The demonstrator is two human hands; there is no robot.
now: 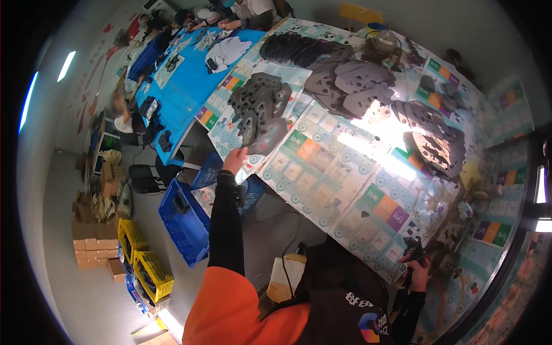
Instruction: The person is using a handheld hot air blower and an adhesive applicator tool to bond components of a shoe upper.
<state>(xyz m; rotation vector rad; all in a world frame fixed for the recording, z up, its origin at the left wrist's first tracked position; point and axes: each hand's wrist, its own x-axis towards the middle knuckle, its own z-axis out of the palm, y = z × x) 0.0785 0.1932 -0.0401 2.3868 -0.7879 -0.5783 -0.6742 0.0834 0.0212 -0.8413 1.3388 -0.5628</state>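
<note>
Crates [152, 276] in yellow plastic are standing toward eight o'clock in my feed, a blue crate [165, 215] sitting just beyond them. Between ten and eleven, I am seeing a blue-covered surface [184, 98]. The left hand [234, 161], near the centre toward nine, is touching the lower edge of a grey piece [269, 138] at twelve; I cannot tell whether it is gripping. Just above, at twelve, a dark-grey perforated heap [259, 95] is lying on the patterned surface [313, 184]. Between one and two, a larger stack [359, 80] is spreading out. At four, the right hand [418, 273] is gripping a small dark object [413, 250] whose kind I am not making out. Sunlit pieces [451, 144] are lying between two and three.
</note>
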